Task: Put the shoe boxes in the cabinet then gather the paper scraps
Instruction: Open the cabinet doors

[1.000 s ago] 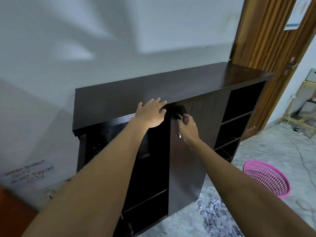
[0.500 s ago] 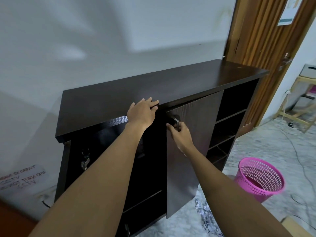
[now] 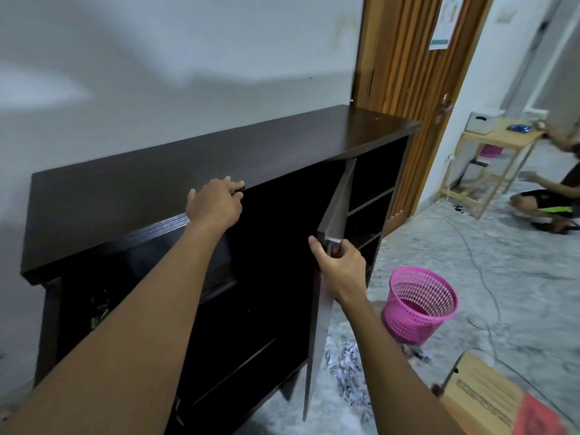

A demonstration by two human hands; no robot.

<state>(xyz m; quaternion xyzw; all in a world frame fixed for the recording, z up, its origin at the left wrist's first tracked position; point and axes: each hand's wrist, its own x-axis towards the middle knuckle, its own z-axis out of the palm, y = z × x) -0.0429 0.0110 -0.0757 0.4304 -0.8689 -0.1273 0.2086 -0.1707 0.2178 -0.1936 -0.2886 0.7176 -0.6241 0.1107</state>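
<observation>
While the person's left hand (image 3: 216,205) hooks its fingers over the front edge of the dark cabinet (image 3: 188,171) top, the right hand (image 3: 340,265) has its thumb and fingers wrapped round the top corner of the cabinet's door (image 3: 337,202). That door stands swung well out toward the near side, so the middle compartment is wide open. It's too dark in there to tell what's on the shelves.

One cardboard shoe box (image 3: 480,400) sits on the floor at the near right, well apart from the cabinet, and nobody's touching it. The paper scraps (image 3: 348,372) lie in a heap on the floor just beside the foot of the door, with a pink basket (image 3: 419,302) near them on the right.

Looks like the door-opening step, so probably nothing's stowed yet.

What could go wrong: the door's bottom edge hangs right by that heap, so swinging it could drag shreds around or under the cabinet. The open door also stands between the box and the compartment, so carrying the box in carelessly could knock it.
</observation>
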